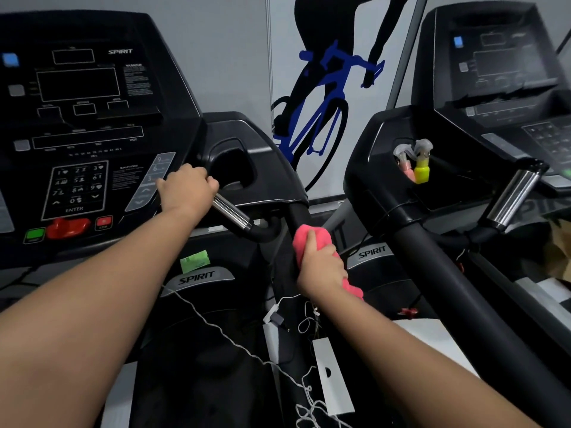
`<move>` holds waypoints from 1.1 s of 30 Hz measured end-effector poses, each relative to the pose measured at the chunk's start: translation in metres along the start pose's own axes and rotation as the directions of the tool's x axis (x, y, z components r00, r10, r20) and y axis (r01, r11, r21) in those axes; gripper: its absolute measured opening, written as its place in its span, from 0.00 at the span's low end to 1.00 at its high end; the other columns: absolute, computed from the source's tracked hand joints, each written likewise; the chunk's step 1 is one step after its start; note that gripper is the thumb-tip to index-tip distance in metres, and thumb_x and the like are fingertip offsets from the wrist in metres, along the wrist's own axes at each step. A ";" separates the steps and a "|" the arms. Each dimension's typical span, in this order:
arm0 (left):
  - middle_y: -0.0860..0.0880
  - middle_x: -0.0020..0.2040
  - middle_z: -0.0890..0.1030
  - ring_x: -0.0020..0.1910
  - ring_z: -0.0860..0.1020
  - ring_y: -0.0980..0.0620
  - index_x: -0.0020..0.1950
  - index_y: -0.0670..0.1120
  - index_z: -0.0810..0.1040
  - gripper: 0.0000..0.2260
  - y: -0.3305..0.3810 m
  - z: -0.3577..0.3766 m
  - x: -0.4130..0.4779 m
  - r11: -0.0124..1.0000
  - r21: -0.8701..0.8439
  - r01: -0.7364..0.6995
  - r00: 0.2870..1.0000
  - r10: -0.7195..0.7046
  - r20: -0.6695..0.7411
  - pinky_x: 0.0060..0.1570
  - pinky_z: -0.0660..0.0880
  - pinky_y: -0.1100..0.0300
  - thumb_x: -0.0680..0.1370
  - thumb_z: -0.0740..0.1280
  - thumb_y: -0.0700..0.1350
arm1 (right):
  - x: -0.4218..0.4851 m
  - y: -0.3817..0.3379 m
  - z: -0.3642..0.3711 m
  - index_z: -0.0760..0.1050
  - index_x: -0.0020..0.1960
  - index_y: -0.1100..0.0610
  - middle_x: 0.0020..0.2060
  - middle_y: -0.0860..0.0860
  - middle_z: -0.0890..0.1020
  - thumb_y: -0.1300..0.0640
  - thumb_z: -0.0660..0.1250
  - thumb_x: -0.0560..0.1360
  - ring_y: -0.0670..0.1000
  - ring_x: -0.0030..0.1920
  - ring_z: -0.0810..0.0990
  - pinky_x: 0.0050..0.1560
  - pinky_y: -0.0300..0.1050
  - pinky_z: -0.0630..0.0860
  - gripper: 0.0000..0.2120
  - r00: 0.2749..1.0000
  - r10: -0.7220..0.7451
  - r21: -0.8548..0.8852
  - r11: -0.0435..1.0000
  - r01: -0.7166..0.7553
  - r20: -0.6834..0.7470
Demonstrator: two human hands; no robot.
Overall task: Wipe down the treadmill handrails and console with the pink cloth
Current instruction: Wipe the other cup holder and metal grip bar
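My right hand (pixel 321 267) grips the pink cloth (pixel 304 240), wrapped around the black right handrail (pixel 298 219) of the treadmill just below the console corner. My left hand (pixel 185 189) is curled around the top of the chrome pulse-grip bar (pixel 231 213), beside the keypad. The black console (pixel 92 118) with its dark screens, number pad, green start button and red stop key fills the upper left.
A second treadmill (pixel 463 211) stands close on the right, with pink and yellow spray bottles (pixel 415 166) in its cup holder. White cords (pixel 234 338) and a white tag (pixel 333 378) hang between the machines. A wall with a cyclist graphic (pixel 324 88) is behind.
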State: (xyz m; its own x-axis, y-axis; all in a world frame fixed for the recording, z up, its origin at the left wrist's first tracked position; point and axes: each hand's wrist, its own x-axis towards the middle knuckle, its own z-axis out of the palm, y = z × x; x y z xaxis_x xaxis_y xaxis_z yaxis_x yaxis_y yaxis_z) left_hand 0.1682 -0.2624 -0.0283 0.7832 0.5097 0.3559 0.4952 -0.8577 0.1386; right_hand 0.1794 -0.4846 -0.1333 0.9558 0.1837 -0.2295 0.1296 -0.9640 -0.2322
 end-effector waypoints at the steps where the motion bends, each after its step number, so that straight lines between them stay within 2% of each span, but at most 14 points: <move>1: 0.40 0.50 0.76 0.51 0.76 0.38 0.48 0.40 0.78 0.14 -0.001 0.000 0.000 1.000 -0.002 -0.002 1.000 0.002 0.002 0.55 0.66 0.46 0.79 0.56 0.47 | 0.008 0.006 -0.004 0.40 0.75 0.42 0.63 0.61 0.66 0.54 0.69 0.71 0.64 0.60 0.72 0.61 0.60 0.71 0.46 0.999 -0.024 0.128 0.992 0.020 0.030; 2: 0.40 0.50 0.77 0.51 0.76 0.38 0.48 0.40 0.78 0.15 -0.002 0.000 0.001 1.000 -0.003 -0.004 1.000 0.004 0.005 0.54 0.66 0.46 0.78 0.57 0.48 | 0.016 0.013 -0.010 0.43 0.75 0.40 0.62 0.59 0.68 0.53 0.72 0.67 0.62 0.60 0.74 0.61 0.54 0.72 0.48 0.996 -0.055 0.297 0.954 0.032 0.071; 4: 0.40 0.51 0.77 0.52 0.76 0.37 0.50 0.40 0.79 0.15 0.000 0.000 0.003 1.000 0.013 -0.003 1.000 0.003 0.025 0.52 0.67 0.47 0.78 0.57 0.48 | 0.025 0.031 -0.022 0.50 0.75 0.41 0.60 0.55 0.74 0.51 0.76 0.63 0.54 0.56 0.77 0.57 0.45 0.74 0.49 0.973 -0.161 0.630 0.777 0.023 0.164; 6: 0.39 0.53 0.76 0.53 0.76 0.37 0.53 0.40 0.79 0.16 0.002 -0.002 0.004 0.999 0.043 -0.005 0.999 0.003 0.053 0.51 0.68 0.49 0.79 0.57 0.49 | 0.025 0.045 -0.023 0.54 0.75 0.45 0.60 0.53 0.76 0.49 0.76 0.66 0.50 0.52 0.80 0.51 0.42 0.76 0.45 0.944 -0.226 0.800 0.597 -0.062 0.242; 9: 0.38 0.55 0.75 0.54 0.75 0.36 0.56 0.40 0.77 0.17 0.002 -0.003 0.005 0.999 0.053 -0.006 0.998 0.002 0.067 0.51 0.69 0.48 0.79 0.57 0.50 | 0.018 0.062 -0.011 0.61 0.72 0.50 0.54 0.55 0.80 0.43 0.73 0.68 0.52 0.45 0.83 0.45 0.46 0.79 0.37 0.921 -0.207 0.850 0.490 -0.194 0.329; 12: 0.38 0.55 0.73 0.53 0.75 0.35 0.57 0.40 0.77 0.17 0.001 -0.001 0.002 0.999 0.038 -0.002 0.999 0.000 0.052 0.51 0.70 0.46 0.79 0.57 0.51 | 0.003 0.075 0.001 0.64 0.69 0.51 0.52 0.57 0.82 0.37 0.74 0.62 0.56 0.45 0.84 0.49 0.53 0.80 0.42 0.888 -0.196 0.825 0.493 -0.277 0.415; 14: 0.38 0.56 0.73 0.54 0.74 0.35 0.57 0.39 0.76 0.17 0.004 -0.002 0.000 0.999 0.030 0.013 0.999 -0.014 0.041 0.51 0.70 0.46 0.79 0.58 0.50 | -0.005 0.079 -0.001 0.61 0.71 0.52 0.55 0.56 0.80 0.36 0.75 0.60 0.54 0.47 0.83 0.51 0.51 0.80 0.46 0.900 -0.178 0.815 0.518 -0.258 0.398; 16: 0.37 0.57 0.72 0.54 0.74 0.34 0.58 0.38 0.76 0.17 0.008 -0.003 -0.001 0.999 0.027 0.026 0.999 -0.027 0.037 0.51 0.70 0.46 0.80 0.58 0.50 | -0.014 0.076 -0.006 0.56 0.74 0.52 0.58 0.53 0.78 0.38 0.76 0.59 0.52 0.53 0.80 0.58 0.49 0.76 0.51 0.929 -0.138 0.771 0.606 -0.195 0.344; 18: 0.37 0.58 0.72 0.55 0.74 0.34 0.59 0.37 0.76 0.18 0.010 -0.003 -0.001 0.999 0.027 0.037 0.999 -0.037 0.032 0.51 0.70 0.46 0.80 0.58 0.50 | -0.023 0.064 -0.010 0.48 0.76 0.49 0.61 0.55 0.73 0.46 0.76 0.63 0.54 0.58 0.77 0.60 0.47 0.73 0.51 0.953 -0.103 0.647 0.754 -0.111 0.283; 20: 0.37 0.58 0.72 0.55 0.73 0.34 0.59 0.37 0.76 0.18 0.010 -0.003 -0.002 0.999 0.034 0.042 0.999 -0.043 0.032 0.51 0.70 0.46 0.80 0.58 0.50 | -0.035 0.040 -0.008 0.39 0.76 0.46 0.64 0.60 0.66 0.53 0.72 0.69 0.61 0.61 0.73 0.61 0.53 0.72 0.50 0.986 -0.034 0.307 0.951 -0.018 0.163; 21: 0.37 0.59 0.72 0.56 0.73 0.34 0.59 0.37 0.75 0.18 0.010 -0.003 -0.002 0.999 0.037 0.040 0.999 -0.041 0.034 0.51 0.70 0.46 0.80 0.58 0.50 | -0.038 0.028 -0.006 0.36 0.76 0.45 0.65 0.61 0.63 0.56 0.70 0.71 0.63 0.61 0.72 0.61 0.58 0.71 0.49 0.995 -0.012 0.118 0.993 0.000 0.102; 24: 0.37 0.58 0.72 0.55 0.73 0.34 0.59 0.37 0.75 0.18 0.009 -0.003 -0.001 0.999 0.048 0.018 0.998 -0.021 0.053 0.49 0.69 0.47 0.80 0.58 0.50 | -0.032 0.003 -0.002 0.34 0.76 0.47 0.67 0.64 0.61 0.60 0.63 0.76 0.69 0.60 0.71 0.57 0.67 0.71 0.43 1.000 0.007 -0.132 0.991 -0.006 0.010; 30: 0.36 0.59 0.72 0.55 0.74 0.34 0.59 0.36 0.75 0.19 0.007 -0.005 0.001 0.998 0.060 0.001 0.997 -0.006 0.081 0.50 0.71 0.47 0.81 0.57 0.50 | -0.011 -0.009 -0.003 0.34 0.76 0.48 0.68 0.67 0.59 0.61 0.60 0.78 0.71 0.59 0.70 0.56 0.67 0.72 0.40 0.998 -0.038 -0.229 0.973 0.026 -0.045; 33: 0.36 0.59 0.72 0.56 0.74 0.34 0.59 0.36 0.75 0.19 0.006 -0.007 0.000 0.999 0.046 -0.007 0.995 0.002 0.104 0.50 0.70 0.47 0.81 0.57 0.50 | -0.027 -0.009 -0.002 0.33 0.76 0.47 0.72 0.69 0.50 0.64 0.54 0.80 0.74 0.63 0.66 0.59 0.68 0.68 0.36 0.996 -0.092 -0.299 0.950 0.086 -0.004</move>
State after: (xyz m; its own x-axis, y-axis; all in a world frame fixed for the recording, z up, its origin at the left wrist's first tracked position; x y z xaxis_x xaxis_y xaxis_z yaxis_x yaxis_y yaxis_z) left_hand 0.1683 -0.2684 -0.0210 0.8191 0.5126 0.2577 0.5069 -0.8569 0.0933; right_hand 0.1534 -0.4812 -0.1230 0.9410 0.2706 -0.2034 0.2845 -0.9578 0.0416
